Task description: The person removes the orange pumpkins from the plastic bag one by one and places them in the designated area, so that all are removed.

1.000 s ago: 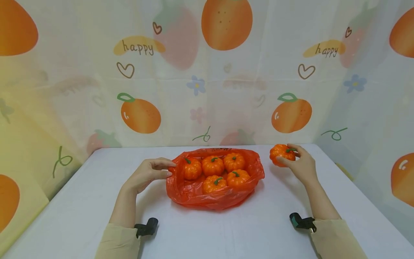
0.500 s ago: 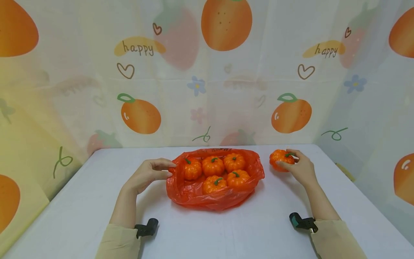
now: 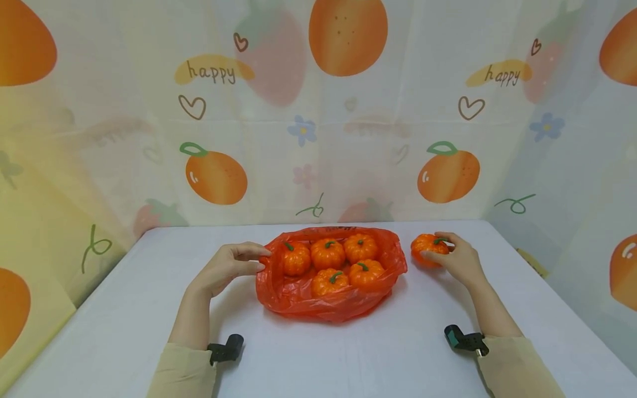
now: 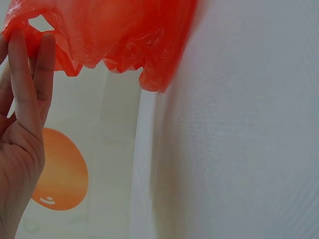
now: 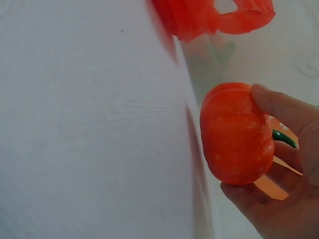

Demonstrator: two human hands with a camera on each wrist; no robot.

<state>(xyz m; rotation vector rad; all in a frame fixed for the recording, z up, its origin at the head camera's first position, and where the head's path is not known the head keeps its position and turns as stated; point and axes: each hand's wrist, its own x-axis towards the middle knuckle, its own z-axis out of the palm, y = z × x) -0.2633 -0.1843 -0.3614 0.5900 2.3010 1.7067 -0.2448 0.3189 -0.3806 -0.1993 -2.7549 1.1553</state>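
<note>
A red plastic bag [image 3: 323, 309] sits wide-mouthed on the white table, with several small orange pumpkins [image 3: 327, 254] inside, their green stems showing. At the bag's left rim, my left hand [image 3: 224, 270] pinches the plastic between thumb and fingers; the left wrist view shows those fingers [image 4: 20, 74] against the crumpled edge. To the right of the bag, my right hand [image 3: 463, 260] grips another small pumpkin [image 3: 425, 247] by its sides. In the right wrist view this pumpkin [image 5: 234, 134] lies between thumb and fingers, its stem toward the palm, very close to the tabletop; contact with the table is unclear.
The white table [image 3: 318, 359] reaches back to a fruit-printed curtain [image 3: 323, 166], which also hangs along both sides. Black wrist-camera mounts [image 3: 226, 349] sit on both forearms, just above the tabletop. A bag handle [image 5: 244, 20] shows in the right wrist view.
My right hand has lowered its pumpkin toward the table and shifted it slightly left, nearer the bag. My left hand stays at the bag's rim, and the pumpkins inside have not moved.
</note>
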